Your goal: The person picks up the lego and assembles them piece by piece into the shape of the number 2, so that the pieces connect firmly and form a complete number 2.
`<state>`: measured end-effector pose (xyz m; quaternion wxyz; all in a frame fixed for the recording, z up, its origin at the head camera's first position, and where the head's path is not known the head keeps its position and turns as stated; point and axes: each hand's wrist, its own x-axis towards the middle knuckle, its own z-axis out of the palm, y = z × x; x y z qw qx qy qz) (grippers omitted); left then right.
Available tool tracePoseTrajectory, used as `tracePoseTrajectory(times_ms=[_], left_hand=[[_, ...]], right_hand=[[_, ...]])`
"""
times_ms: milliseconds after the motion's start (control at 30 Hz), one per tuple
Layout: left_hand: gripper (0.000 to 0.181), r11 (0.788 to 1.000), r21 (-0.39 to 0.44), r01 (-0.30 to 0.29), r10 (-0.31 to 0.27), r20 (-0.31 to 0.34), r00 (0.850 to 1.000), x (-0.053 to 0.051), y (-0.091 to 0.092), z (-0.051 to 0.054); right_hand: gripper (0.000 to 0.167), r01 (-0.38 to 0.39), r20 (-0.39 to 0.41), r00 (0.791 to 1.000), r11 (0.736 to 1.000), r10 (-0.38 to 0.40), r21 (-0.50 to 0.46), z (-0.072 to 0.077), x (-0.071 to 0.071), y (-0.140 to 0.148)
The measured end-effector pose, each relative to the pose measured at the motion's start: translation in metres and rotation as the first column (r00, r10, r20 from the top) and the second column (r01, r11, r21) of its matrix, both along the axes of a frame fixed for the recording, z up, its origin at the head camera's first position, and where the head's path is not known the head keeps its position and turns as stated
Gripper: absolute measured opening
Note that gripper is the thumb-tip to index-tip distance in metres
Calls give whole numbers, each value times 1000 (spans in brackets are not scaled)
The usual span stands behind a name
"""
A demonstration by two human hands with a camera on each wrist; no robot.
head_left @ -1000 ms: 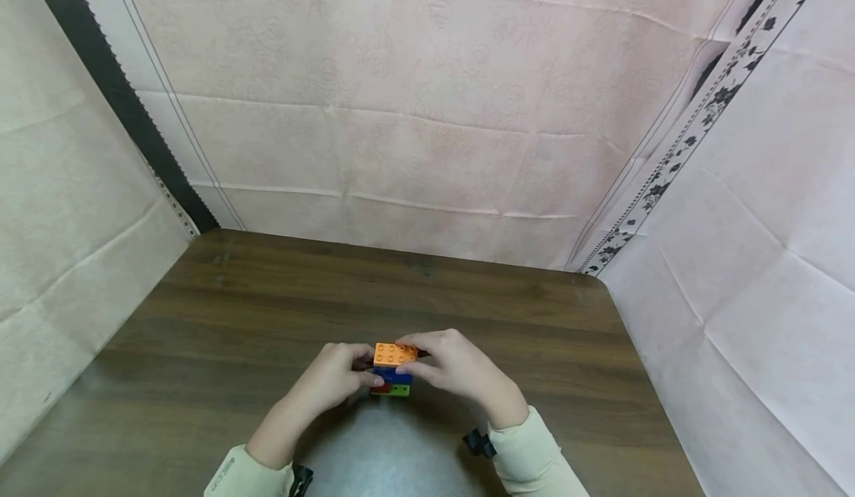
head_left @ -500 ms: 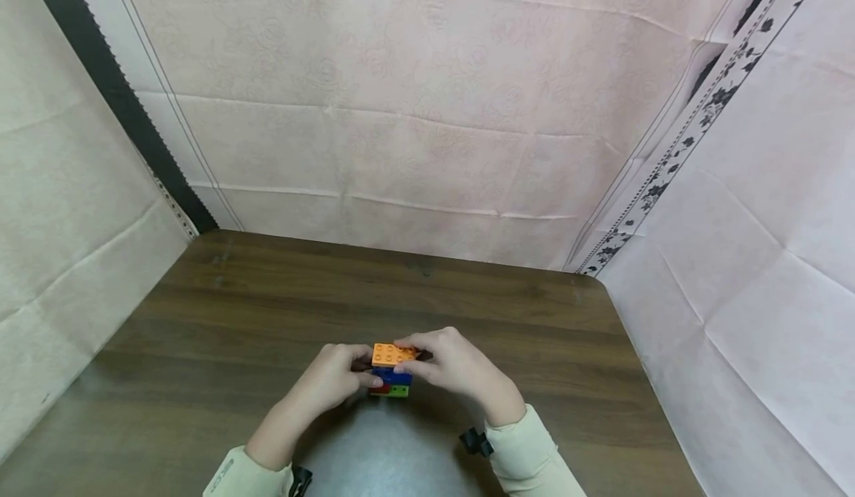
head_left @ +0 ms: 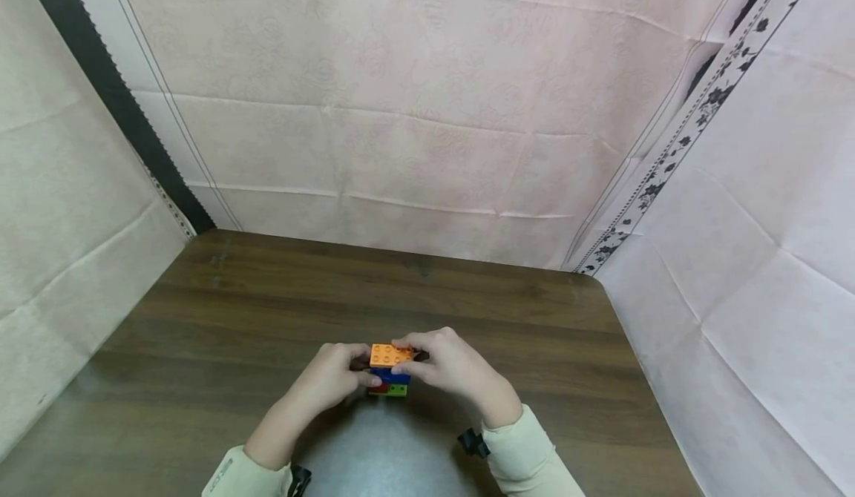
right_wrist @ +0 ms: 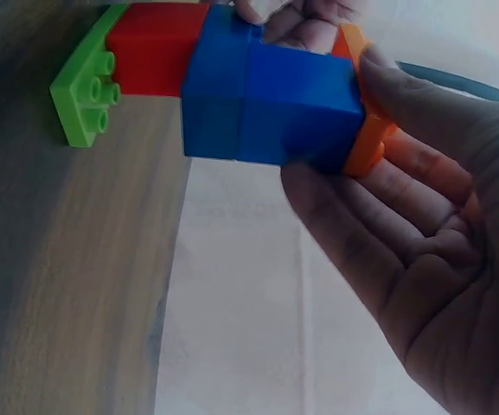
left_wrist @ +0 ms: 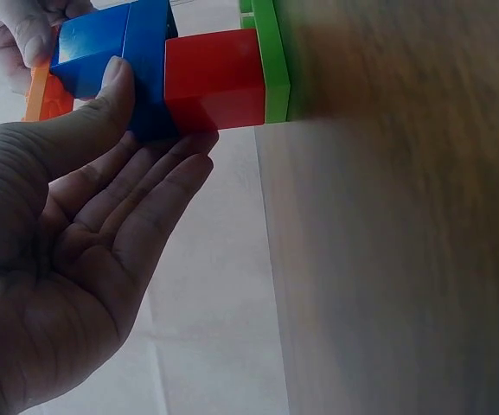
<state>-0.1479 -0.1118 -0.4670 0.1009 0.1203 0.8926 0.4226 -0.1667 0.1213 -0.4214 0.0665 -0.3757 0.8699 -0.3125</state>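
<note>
A stack of toy building bricks stands upright on the table in front of me. Its base is a thin green brick [right_wrist: 83,91] with bare studs on one side. Above that come a red brick [left_wrist: 214,82], a lower blue brick [left_wrist: 148,86] and an upper blue brick [right_wrist: 305,104]. A thin orange brick [head_left: 390,354] lies on top. From the left, my left hand [head_left: 334,374] grips the blue bricks, thumb on the near side. My right hand [head_left: 450,363] holds the stack's top from the right, its thumb at the orange brick's edge. Some fingertips are hidden behind the stack.
The brown wood-grain table [head_left: 300,289] extends around the stack. Pale cloth hangs behind it [head_left: 414,148] and along both sides. A black device [head_left: 474,443] is strapped at the right wrist, another [head_left: 300,480] at the left.
</note>
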Motion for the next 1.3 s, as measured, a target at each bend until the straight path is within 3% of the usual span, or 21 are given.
tracePoseTrajectory(times_ms=[133,333,833,1100,1300], left_hand=[[23,1000,3,2,-2,-1,1000,0,0,0],[25,1000,8,-4,4,0,1000,0,1,0],[25,1000,11,13,-13,-5,1000,-1,-1,-3],[27,998,-54,45,-48,-61,997,1,-3,-5],[30,997,-51,62,-67,-116,991,2,-5,-6]], right_hand=[[40,8,-2,1000,1000,-8,19,1,1,-1],[39,3,-47,999,1000,-4,-28,-4,3,0],[43,-29,-161,987,983,0,-182,-34,6,6],[43,5,-50,999,985,-14,-172,-42,5,12],[40,16,-43,999,988,-23,-155,-41,3,14]])
